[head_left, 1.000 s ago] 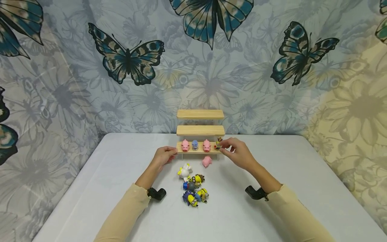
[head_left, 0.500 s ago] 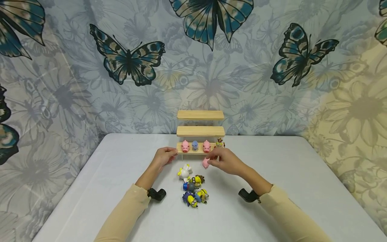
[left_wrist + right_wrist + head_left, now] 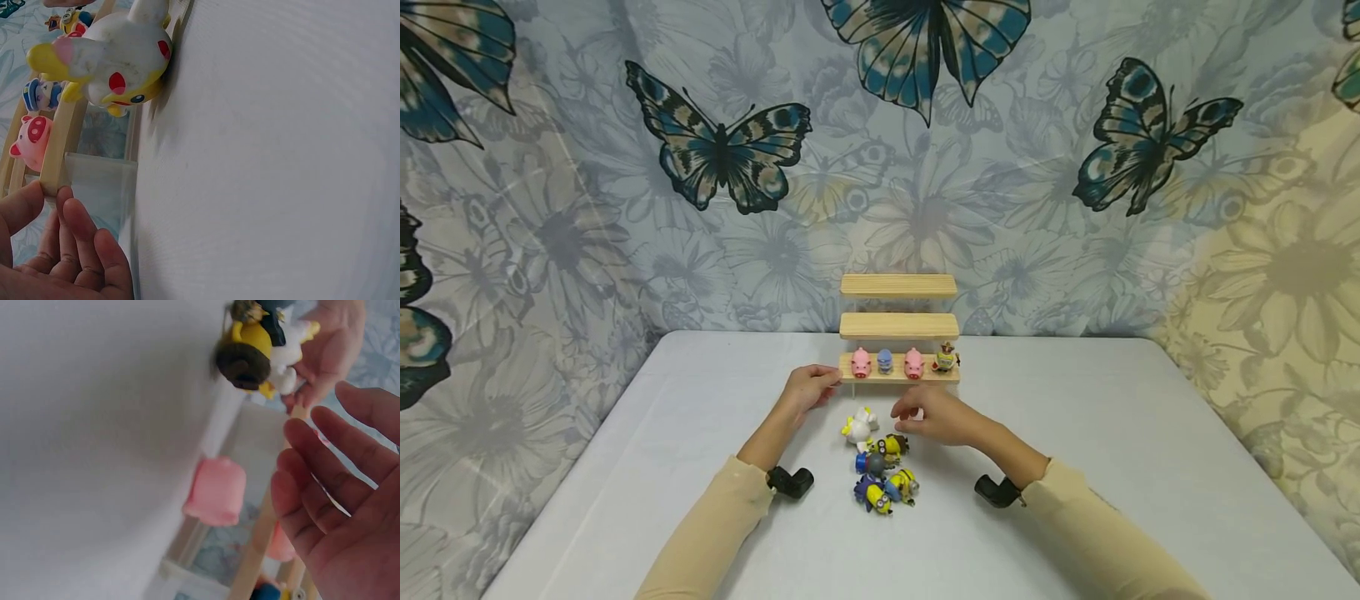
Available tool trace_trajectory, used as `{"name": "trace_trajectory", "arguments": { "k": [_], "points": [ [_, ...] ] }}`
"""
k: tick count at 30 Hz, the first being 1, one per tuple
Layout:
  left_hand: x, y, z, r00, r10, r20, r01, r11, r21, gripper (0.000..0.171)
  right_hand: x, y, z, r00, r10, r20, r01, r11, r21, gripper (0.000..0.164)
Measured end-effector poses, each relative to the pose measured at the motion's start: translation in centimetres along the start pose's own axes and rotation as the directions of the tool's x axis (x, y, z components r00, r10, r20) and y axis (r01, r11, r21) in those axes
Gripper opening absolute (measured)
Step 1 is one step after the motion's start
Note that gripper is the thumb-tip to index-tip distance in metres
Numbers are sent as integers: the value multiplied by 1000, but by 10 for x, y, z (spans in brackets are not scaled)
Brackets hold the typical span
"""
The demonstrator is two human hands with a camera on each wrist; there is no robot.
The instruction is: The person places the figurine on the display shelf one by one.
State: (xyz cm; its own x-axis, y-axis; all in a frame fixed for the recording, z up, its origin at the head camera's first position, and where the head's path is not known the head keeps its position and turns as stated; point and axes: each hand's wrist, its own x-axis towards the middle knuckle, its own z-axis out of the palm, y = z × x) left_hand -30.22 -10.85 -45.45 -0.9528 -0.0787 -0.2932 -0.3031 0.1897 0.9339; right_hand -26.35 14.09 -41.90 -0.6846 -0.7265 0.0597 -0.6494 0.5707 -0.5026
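My left hand [image 3: 808, 387] pinches the left end of the lowest board of a three-step wooden display shelf [image 3: 57, 147] between thumb and fingers. On that board stand a pink pig figurine [image 3: 861, 363], a small blue figurine [image 3: 885, 362], another pink pig [image 3: 913, 364] and a figurine with a brown hat [image 3: 945, 358]. My right hand [image 3: 936, 414] hovers in front of the shelf, fingers relaxed, holding nothing. A pink pig [image 3: 217, 490] lies on the table near it, covered by the hand in the head view. A white figurine [image 3: 859, 427] with yellow parts lies between the hands.
Nearer me on the white table [image 3: 1075, 533] lies a cluster of toys: a yellow Minion figurine [image 3: 891, 446], a grey-and-blue figurine [image 3: 872, 463] and more Minions [image 3: 902, 483]. A butterfly-patterned cloth [image 3: 925, 208] hangs behind the shelf, whose upper boards [image 3: 898, 325] hold nothing.
My right hand has let go of the brown-hatted figurine, which stays on the lowest board, and has moved left and toward me, passing over the loose pink pig. My left hand has kept its place.
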Motion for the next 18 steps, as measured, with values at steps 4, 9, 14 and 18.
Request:
{"name": "trace_trajectory", "arguments": {
  "k": [4,9,14,18],
  "points": [
    [-1,1,0,1000,9,5,-9,1000,8,29,3,-1,6,999,11,45,-11,1000,3,20],
    [-2,3,-1,1000,5,7,-5,1000,1,29,9,0,13,995,47,90,-48,999,2,22],
    [-3,4,-2,1000,-3,11,3,1000,5,28,13,-1,19,991,53,124,-52,999,-5,21],
    [-3,3,-1,1000,-6,11,6,1000,10,28,15,-2,21,989,52,140,-46,998,-44,19]
  ]
}}
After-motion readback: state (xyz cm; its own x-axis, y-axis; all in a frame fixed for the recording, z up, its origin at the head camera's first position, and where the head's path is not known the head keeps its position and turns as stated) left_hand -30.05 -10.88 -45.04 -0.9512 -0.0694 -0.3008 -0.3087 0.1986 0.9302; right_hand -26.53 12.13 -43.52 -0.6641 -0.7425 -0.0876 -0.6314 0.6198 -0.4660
